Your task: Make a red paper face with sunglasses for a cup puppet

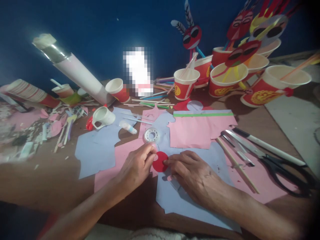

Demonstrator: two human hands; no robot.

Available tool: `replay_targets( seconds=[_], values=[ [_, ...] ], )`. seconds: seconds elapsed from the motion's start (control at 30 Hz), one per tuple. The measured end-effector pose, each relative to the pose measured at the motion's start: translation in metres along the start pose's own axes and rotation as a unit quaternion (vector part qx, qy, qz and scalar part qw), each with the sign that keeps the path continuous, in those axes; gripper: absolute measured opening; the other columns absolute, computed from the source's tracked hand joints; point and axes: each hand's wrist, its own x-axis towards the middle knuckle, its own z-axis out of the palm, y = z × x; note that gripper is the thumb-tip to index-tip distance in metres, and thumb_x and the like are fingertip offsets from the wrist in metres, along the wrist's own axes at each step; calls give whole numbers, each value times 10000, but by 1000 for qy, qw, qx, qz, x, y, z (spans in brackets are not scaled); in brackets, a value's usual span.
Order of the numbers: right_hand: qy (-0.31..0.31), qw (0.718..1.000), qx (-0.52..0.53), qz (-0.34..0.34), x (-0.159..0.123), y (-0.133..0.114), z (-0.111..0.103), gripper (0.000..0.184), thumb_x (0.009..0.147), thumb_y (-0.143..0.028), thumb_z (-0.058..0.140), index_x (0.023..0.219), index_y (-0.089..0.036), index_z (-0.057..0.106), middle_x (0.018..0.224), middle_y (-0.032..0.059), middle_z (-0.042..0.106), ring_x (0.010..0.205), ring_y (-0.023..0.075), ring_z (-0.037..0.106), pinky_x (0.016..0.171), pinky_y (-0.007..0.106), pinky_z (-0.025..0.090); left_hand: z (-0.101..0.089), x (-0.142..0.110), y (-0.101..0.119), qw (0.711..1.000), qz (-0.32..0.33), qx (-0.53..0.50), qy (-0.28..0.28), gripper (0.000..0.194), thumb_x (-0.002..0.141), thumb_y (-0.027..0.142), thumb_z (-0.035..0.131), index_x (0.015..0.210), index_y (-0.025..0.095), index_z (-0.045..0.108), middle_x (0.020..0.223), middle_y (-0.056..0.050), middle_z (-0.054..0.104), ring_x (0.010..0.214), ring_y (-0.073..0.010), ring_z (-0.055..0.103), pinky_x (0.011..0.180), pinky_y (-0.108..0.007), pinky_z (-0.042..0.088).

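Note:
A red paper circle lies over blue and pink paper between my hands. My left hand is closed in a pinch at the circle's left edge, on a small pale pink paper disc. Against the right edge of the circle, the bent fingers of my right hand grip it; its thumb is mostly hidden. Just beyond my left fingers lies a roll of clear tape. A white glue bottle rests on its side farther left.
Scissors and a wooden stick lie at right. Red paper cups, some with paper-faced straw figures, line the back. A white mug, paper scraps and a leaning white roll are at left.

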Motion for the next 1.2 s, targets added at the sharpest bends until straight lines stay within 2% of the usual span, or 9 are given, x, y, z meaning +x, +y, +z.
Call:
replay_targets(
  seconds=[0.13,0.33,0.5,0.83,1.07,1.2],
  values=[
    [5,1000,-4,5,0,0,1,208,924,-109,379,1051,-147,539,944,90,669,955,224,604,814,410,460,3,2,0,1000,3,11,2,66,883,192,472,833,220,504,737,56,566,650,-101,519,621,-209,375],
    [16,1000,-21,-3,0,0,1,209,915,-94,376,978,-173,560,891,78,678,941,216,617,817,394,467,7,1,-1,999,35,19,12,81,883,162,469,825,208,503,817,32,570,707,-108,541,667,-218,390],
    [7,1000,-15,-6,0,0,0,217,920,-92,369,980,-163,565,903,81,670,979,222,601,833,406,457,6,2,0,999,48,16,7,119,885,148,450,795,199,508,802,18,557,704,-115,541,674,-225,402],
    [11,1000,11,3,0,2,5,183,929,-104,381,987,-164,544,1102,74,662,1058,221,572,827,405,445,8,3,2,999,48,15,10,148,877,134,446,776,192,537,786,9,569,685,-117,547,661,-223,417],
    [6,1000,-4,-7,5,1,6,191,939,-131,377,1000,-160,556,1126,92,660,1088,244,558,824,416,449,10,3,0,998,55,17,12,160,884,133,437,775,187,540,791,2,565,699,-121,546,671,-227,419],
    [2,1000,-21,-3,6,1,8,163,931,-166,437,1035,-162,563,1137,90,656,1104,247,550,841,423,446,11,3,-1,998,63,14,17,154,882,118,441,786,185,541,788,7,561,699,-115,545,669,-224,418]
  ],
)
